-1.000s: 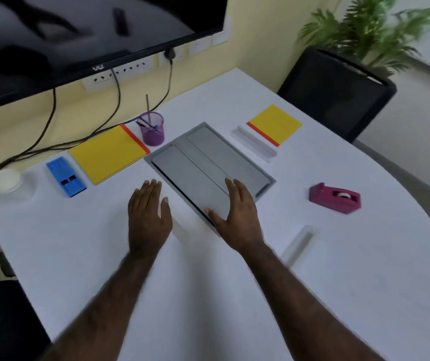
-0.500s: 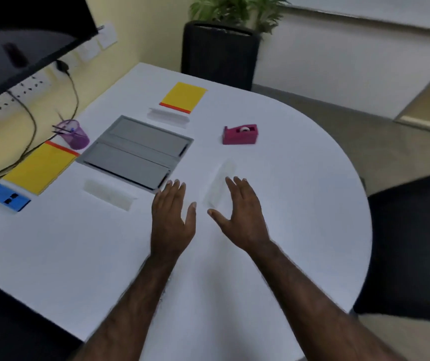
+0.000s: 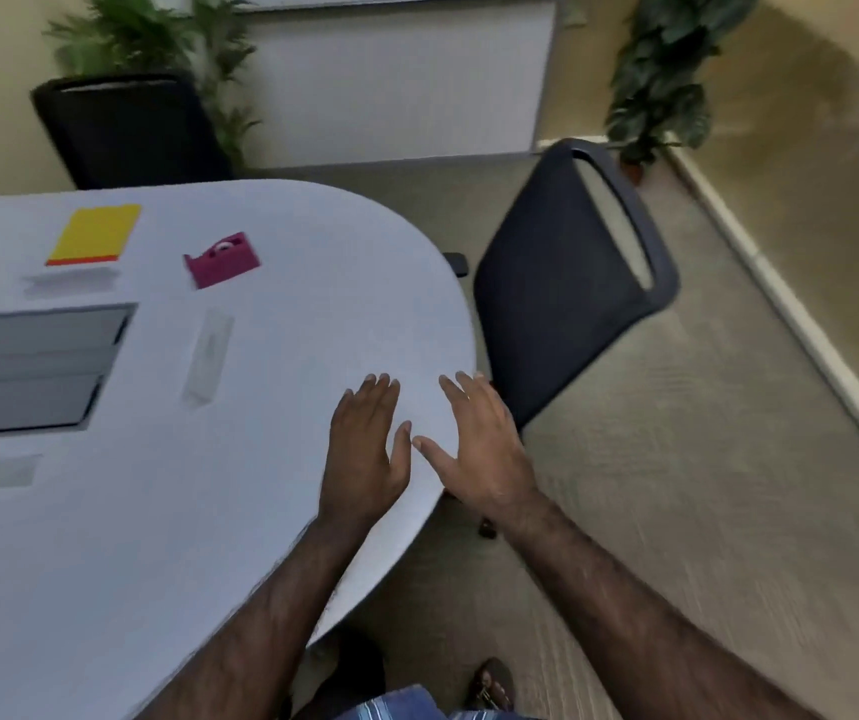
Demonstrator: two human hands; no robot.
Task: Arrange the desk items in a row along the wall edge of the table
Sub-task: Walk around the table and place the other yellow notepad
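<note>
The yellow notepad (image 3: 96, 233), magenta tape dispenser (image 3: 223, 259) and clear tray (image 3: 207, 357) lie on the white desk (image 3: 131, 537), well apart from both hands to their left. Since half a second ago the view has swung right, so the purple cup and blue item have left sight. The left hand (image 3: 365, 454) and right hand (image 3: 479, 449) hover flat near the desk's rounded edge, each grip spread apart and empty.
</note>
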